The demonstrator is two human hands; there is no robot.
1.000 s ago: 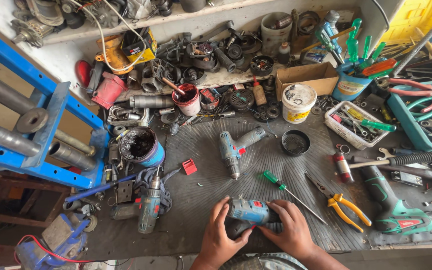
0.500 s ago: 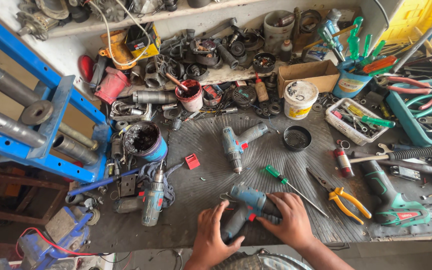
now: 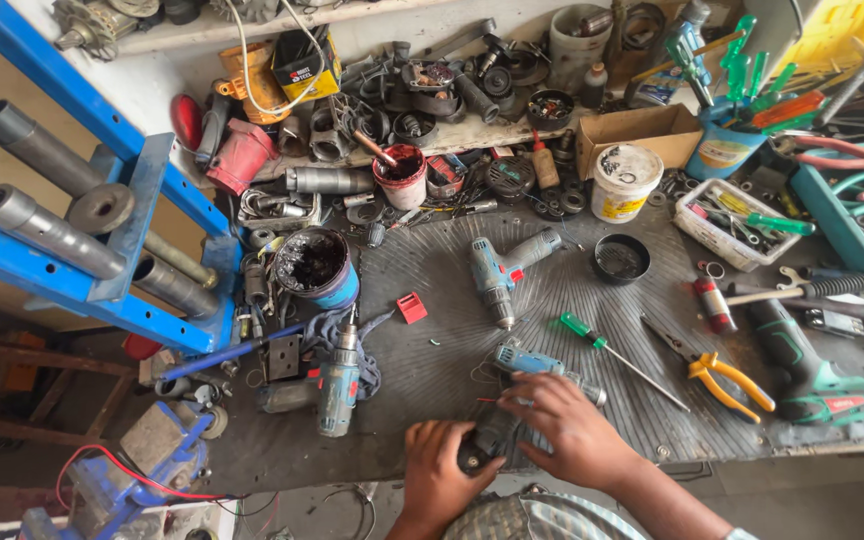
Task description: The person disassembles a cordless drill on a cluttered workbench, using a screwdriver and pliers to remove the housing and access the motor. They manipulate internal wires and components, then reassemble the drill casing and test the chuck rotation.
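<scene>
My left hand (image 3: 439,468) is wrapped around the dark handle end of a blue cordless drill (image 3: 517,395), fingers curled shut on it at the near edge of the workbench (image 3: 512,300), and my right hand (image 3: 567,425) lies over the drill's body from above, fingers spread and bent down across it, so both hands have hold of the same tool. The drill lies on its side on the ribbed grey mat, its blue front showing just beyond my right knuckles and a metal tip poking out to the right of them. Just past that, a green-handled screwdriver (image 3: 612,352) lies slanted on the mat, and to its right sit orange-handled pliers (image 3: 727,380). Further up the mat I see a second blue drill (image 3: 502,270) lying on its side, a small red block (image 3: 411,307) to its left and a round black lid (image 3: 620,258) to its right. To the left of my hands a third drill (image 3: 337,385) lies on a dark rag, with a blue tin of black grease (image 3: 314,265) behind it. A green power tool (image 3: 807,365) rests at the right edge, a white tub (image 3: 624,180) stands near a cardboard box (image 3: 640,132), and a blue steel frame (image 3: 102,200) with grey rollers fills the left side.
</scene>
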